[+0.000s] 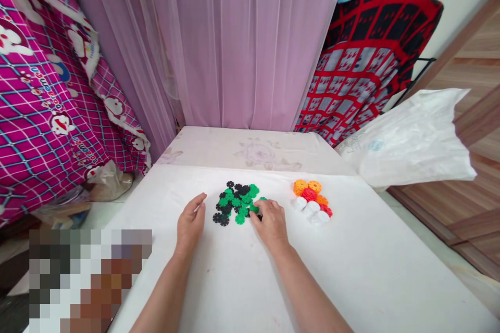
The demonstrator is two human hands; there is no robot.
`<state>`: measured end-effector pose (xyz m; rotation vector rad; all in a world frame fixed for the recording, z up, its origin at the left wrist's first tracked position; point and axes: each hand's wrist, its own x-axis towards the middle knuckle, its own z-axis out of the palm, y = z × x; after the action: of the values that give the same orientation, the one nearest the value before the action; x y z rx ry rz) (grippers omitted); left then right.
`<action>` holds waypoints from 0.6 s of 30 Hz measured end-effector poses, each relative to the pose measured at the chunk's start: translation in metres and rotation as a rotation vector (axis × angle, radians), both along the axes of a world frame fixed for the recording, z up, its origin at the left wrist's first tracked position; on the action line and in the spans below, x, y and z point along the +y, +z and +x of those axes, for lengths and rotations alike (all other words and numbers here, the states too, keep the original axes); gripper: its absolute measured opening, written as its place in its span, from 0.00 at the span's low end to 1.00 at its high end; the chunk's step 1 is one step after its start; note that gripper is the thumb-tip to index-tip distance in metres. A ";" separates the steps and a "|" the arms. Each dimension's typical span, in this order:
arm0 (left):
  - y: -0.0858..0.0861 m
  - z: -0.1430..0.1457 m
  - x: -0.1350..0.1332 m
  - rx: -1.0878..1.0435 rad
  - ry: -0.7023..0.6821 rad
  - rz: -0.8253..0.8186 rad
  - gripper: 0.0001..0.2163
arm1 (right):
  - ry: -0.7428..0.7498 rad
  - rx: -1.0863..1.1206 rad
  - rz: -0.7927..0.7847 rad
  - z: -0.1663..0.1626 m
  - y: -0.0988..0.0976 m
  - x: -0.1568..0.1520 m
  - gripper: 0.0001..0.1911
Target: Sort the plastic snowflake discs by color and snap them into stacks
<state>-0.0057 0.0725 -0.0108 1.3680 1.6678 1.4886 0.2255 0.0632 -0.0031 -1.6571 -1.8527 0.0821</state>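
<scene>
A loose pile of notched plastic snowflake discs lies mid-table, with green discs (pixel 235 201) and black discs (pixel 224 221) mixed and overlapping. At its right edge my right hand (pixel 273 222) is closed, thumb and fingers bent around a green snowflake disc (pixel 253 208). Those fingers partly hide discs under and behind them. To the left of the pile, my left hand (pixel 191 222) is open, thumb apart from the fingers, holding nothing and not touching the discs. Sorted discs stand off to the right: orange discs (pixel 300 187), red discs (pixel 309 195) and white discs (pixel 311 210).
A white cloth covers the table (pixel 234 281), with a floral strip (pixel 258 151) at its far end. Behind hangs a purple curtain (pixel 250 47). A white plastic bag (pixel 414 140) bulges over the right edge. Pink patterned fabric (pixel 50 88) hangs at left.
</scene>
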 end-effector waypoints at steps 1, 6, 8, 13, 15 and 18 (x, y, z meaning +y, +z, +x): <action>0.000 0.001 0.000 0.001 -0.004 0.005 0.14 | -0.007 0.012 0.003 0.001 -0.001 0.000 0.05; 0.001 0.004 -0.001 0.008 -0.006 0.004 0.14 | -0.048 0.088 0.005 0.004 -0.005 0.001 0.07; 0.000 0.004 0.000 0.011 -0.008 0.005 0.14 | -0.054 0.092 0.007 0.004 -0.006 0.001 0.08; -0.002 0.003 0.000 0.019 -0.027 0.009 0.15 | -0.086 0.094 0.026 0.006 -0.006 0.003 0.10; -0.002 0.003 0.000 0.025 -0.036 0.005 0.15 | -0.096 0.118 0.050 0.005 -0.005 0.002 0.10; -0.002 0.003 0.000 0.033 -0.037 0.003 0.15 | -0.039 0.146 0.089 -0.001 0.000 -0.008 0.10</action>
<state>-0.0029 0.0726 -0.0132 1.4245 1.6514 1.4555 0.2241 0.0550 -0.0033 -1.5829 -1.6903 0.1001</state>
